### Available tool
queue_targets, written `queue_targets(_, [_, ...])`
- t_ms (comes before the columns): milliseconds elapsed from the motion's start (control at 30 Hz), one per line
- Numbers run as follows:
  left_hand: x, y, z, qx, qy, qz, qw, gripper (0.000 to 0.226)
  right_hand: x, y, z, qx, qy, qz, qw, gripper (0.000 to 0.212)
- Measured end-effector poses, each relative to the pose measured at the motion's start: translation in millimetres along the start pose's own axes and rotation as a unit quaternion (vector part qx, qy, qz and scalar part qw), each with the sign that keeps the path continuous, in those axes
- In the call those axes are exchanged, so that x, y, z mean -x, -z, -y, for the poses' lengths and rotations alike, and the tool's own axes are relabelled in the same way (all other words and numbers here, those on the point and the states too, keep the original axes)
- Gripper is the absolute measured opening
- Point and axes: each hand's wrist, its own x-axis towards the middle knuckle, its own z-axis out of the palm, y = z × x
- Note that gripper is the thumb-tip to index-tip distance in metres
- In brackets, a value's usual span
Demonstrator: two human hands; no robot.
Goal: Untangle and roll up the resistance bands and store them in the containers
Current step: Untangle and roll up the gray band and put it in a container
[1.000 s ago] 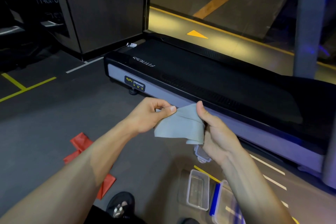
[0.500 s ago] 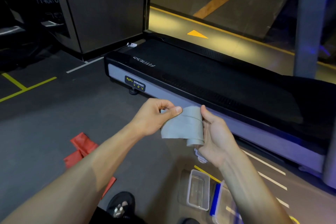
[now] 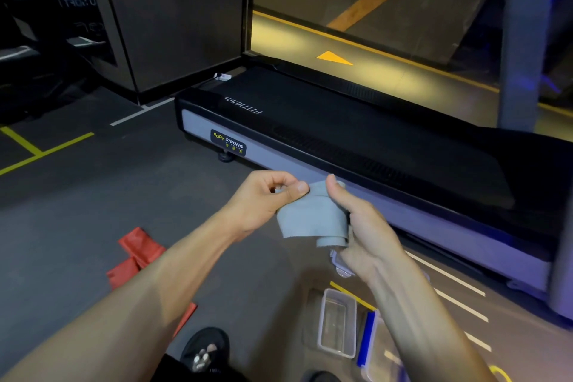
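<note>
A grey resistance band point(image 3: 313, 220) is held in the air between both hands, partly rolled into a coil at its right side. My left hand point(image 3: 266, 198) pinches the band's loose upper left edge between thumb and fingers. My right hand point(image 3: 362, 226) grips the rolled part, thumb pointing up along it. A red resistance band point(image 3: 139, 257) lies crumpled on the dark floor, partly hidden under my left forearm. A clear open container point(image 3: 338, 322) sits on the floor below my hands.
A black and grey treadmill point(image 3: 341, 146) runs across the floor just beyond my hands. A container with a blue clip point(image 3: 367, 338) lies at the bottom right, and a clear lid point(image 3: 339, 263) shows under my right hand. My black shoe point(image 3: 204, 350) is at the bottom.
The loose flat part of the grey band has grown shorter and the coil in my right hand thicker. Both hands have drawn closer together.
</note>
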Motion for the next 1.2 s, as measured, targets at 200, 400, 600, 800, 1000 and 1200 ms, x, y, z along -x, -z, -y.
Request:
queue_targets(200, [-1,10,0,0.042,0.017,0.037,0.998,0.020,4,0,0,0.005,-0.010,0.060,0.998,0.047])
queue_targets(400, [-1,7,2,0.013,-0.009,-0.001,1.000,0.018,5,-1,1,0.023,0.009,0.063,0.998,0.054])
queue_targets(600, [-4,-6,0,0.024,-0.021,-0.065,0.997,0.028,4,-4,2,-0.018,0.004,0.043,0.999,0.046])
queue_targets(800, [-8,-8,0,0.040,-0.027,-0.034,0.998,0.026,1,-4,2,-0.041,-0.014,0.037,0.998,0.045])
queue_targets(1000, [-9,2,3,0.007,-0.022,0.032,0.999,0.019,0,0,4,-0.032,-0.022,0.013,0.999,0.045])
queue_targets(1200, [-8,-11,5,-0.076,-0.061,-0.017,0.995,0.012,-3,1,2,-0.026,-0.019,-0.010,0.999,0.048])
